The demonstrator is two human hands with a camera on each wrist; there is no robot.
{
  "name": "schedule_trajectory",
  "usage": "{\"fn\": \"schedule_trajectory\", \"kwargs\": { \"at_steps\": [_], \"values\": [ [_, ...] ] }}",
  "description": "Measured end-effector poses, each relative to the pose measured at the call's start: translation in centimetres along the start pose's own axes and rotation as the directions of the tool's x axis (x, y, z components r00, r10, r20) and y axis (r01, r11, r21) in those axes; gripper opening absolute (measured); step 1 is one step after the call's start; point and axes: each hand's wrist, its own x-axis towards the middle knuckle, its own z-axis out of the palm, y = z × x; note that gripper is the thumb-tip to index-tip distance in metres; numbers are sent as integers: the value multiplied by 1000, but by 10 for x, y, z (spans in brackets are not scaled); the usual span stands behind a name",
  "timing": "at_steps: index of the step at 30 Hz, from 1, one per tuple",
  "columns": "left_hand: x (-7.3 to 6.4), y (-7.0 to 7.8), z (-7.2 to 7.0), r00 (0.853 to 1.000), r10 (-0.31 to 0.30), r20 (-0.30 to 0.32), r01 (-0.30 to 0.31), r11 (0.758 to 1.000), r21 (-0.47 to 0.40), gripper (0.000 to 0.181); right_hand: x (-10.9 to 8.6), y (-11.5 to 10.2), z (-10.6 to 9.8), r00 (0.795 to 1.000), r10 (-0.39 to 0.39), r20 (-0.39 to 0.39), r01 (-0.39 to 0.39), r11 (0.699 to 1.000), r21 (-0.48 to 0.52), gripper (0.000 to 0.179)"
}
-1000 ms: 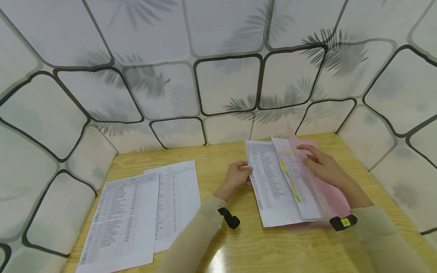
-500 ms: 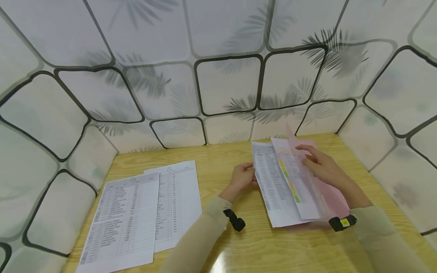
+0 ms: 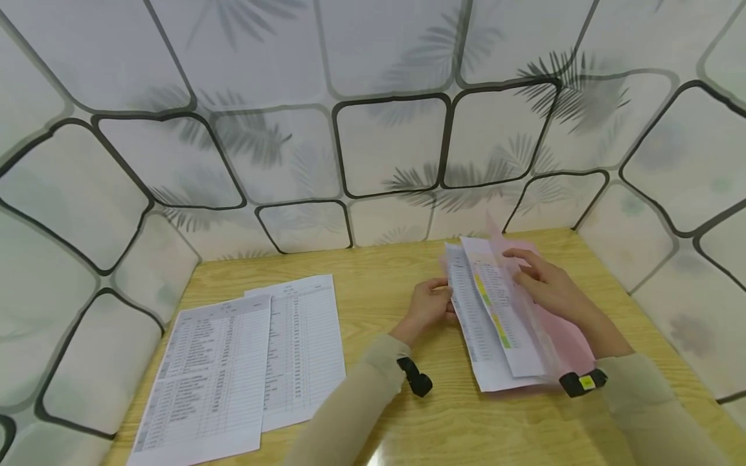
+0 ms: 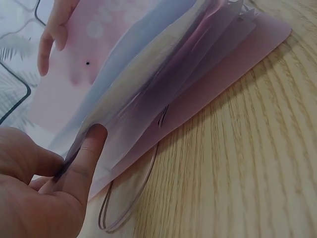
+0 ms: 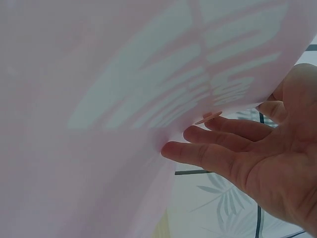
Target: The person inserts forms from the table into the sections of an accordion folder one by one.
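Pink, translucent folder (image 3: pixel 568 336) lies part-open on the right side of the counter (image 3: pixel 431 427), its long axis running front to back, far end leaning slightly left. There is one folder, with at least two white sheets (image 3: pixel 492 356) inside; two loose printed sheets (image 3: pixel 201 375) lie at left. The left hand (image 3: pixel 430 303) pinches the white sheets' left edge; the right hand (image 3: pixel 550 288), fingers loosely extended, holds the raised cover (image 5: pixel 99 163) between them.

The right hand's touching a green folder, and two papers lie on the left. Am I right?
Nearly! The folder is pink, not green, as the head view shows. The right hand is touching it, and two papers lie on the left.
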Motion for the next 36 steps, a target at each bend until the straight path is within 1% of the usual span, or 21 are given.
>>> {"fn": "schedule_trajectory", "kwargs": {
  "at_steps": [3, 6, 14, 18, 21, 26, 33, 36],
  "values": [
    [-1, 2, 3, 1000, -7, 7, 7, 1000, 0, 33, 0, 0, 1, 1000, 4, 3, -4, 1000, 0, 46],
    [-1, 3, 5, 1000, -5, -1, 5, 1000, 6, 33, 0, 0, 1, 1000, 3, 6, -3, 1000, 1, 47],
    [2, 2, 11, 1000, -3, -15, 4, 1000, 11, 30, 0, 0, 2, 1000, -24, -2, 24, 1000, 8, 46],
    [4, 3, 16, 999, 23, -22, -23, 999, 24, 30, 0, -1, 2, 999, -33, -5, 33, 999, 13, 45],
    [5, 3, 19, 999, 31, -27, -30, 999, 35, 29, -1, -2, 3, 1000, -31, -2, 31, 999, 18, 44],
    [8, 2, 23, 1000, 6, -31, -5, 1000, 26, 29, -2, -4, 3, 1000, -30, 5, 30, 999, 26, 45],
    [11, -1, 26, 999, 10, -42, -8, 998, 55, 27, -1, -4, 5, 999, -41, 3, 41, 999, 24, 46],
    [11, -1, 28, 999, 5, -43, -3, 999, 53, 26, 0, -5, 7, 999, -41, 6, 41, 999, 28, 46]
  ]
}}
